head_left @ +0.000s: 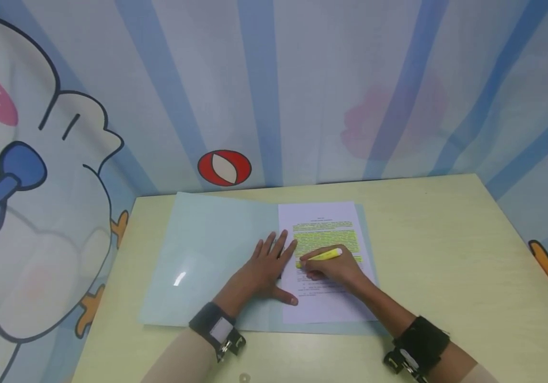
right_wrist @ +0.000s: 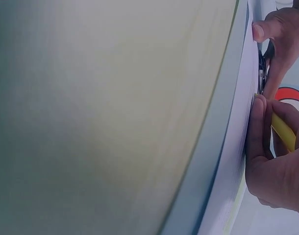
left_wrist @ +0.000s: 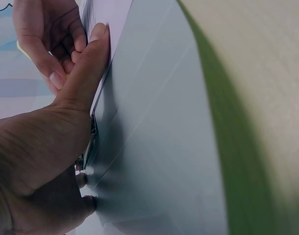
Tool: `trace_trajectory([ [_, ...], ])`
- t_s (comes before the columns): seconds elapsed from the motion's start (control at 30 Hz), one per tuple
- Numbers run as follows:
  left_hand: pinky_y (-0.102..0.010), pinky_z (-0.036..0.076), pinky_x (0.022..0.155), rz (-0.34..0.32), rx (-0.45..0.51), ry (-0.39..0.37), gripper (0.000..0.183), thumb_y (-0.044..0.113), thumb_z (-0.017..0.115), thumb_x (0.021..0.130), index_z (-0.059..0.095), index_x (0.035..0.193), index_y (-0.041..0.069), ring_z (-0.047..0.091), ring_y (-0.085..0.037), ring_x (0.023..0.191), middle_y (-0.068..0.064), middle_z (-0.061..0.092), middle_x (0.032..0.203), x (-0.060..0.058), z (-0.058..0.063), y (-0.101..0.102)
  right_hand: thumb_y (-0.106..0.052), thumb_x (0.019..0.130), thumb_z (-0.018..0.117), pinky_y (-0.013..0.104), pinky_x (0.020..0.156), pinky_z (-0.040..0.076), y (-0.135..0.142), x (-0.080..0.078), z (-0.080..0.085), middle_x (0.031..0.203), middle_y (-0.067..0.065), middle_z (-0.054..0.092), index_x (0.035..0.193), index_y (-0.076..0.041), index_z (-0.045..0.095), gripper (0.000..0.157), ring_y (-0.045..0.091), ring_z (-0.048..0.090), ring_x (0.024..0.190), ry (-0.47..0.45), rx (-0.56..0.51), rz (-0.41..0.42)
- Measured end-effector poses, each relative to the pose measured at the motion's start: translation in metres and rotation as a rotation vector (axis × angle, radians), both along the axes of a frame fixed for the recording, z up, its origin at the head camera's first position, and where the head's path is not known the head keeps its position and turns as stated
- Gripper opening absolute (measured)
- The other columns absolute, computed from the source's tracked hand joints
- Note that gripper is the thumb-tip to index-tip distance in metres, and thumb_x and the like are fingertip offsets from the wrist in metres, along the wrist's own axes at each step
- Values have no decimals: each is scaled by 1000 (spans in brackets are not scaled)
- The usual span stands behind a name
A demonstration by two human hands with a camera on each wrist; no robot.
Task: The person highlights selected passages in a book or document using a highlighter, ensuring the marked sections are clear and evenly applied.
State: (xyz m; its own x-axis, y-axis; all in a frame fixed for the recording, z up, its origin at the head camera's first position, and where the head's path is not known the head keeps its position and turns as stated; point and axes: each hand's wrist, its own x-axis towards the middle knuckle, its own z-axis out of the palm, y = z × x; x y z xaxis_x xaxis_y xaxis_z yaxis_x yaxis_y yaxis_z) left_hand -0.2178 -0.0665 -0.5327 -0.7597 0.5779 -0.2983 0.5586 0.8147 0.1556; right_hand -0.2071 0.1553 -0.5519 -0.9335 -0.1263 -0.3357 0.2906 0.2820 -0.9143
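A yellow highlighter [head_left: 328, 255] is pinched in my right hand [head_left: 338, 264], its tip on the text at the left margin of a printed page [head_left: 319, 311]. Several lines above the tip carry yellow marking. The page lies on the right side of an opened pale-blue folder [head_left: 207, 255]. My left hand [head_left: 266, 268] is spread flat, with fingers and thumb over the page's left edge and the folder's middle. In the left wrist view, the left thumb [left_wrist: 86, 73] rests along the paper's edge. A metal clip [right_wrist: 261, 68] shows near the folder's middle in the right wrist view.
The folder lies on a pale wooden table [head_left: 427, 229]. Behind it hangs a blue-striped curtain [head_left: 302, 106] printed with cartoon figures. A small round object [head_left: 244, 377] sits at the table's front. Both wrists wear black straps [head_left: 421, 344] with small cameras.
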Motion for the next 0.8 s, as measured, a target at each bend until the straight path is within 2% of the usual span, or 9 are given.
trace_trajectory([
  [0.8,-60,15,133,9,16,3,138,81,80,71,13,172,16,4,-43,166,-16,2,180,0,-2,0,-20,89,86,25,69,63,6,2,3,94,7,84,106,-10,85,20,18,79,74,-12,-12,-20],
])
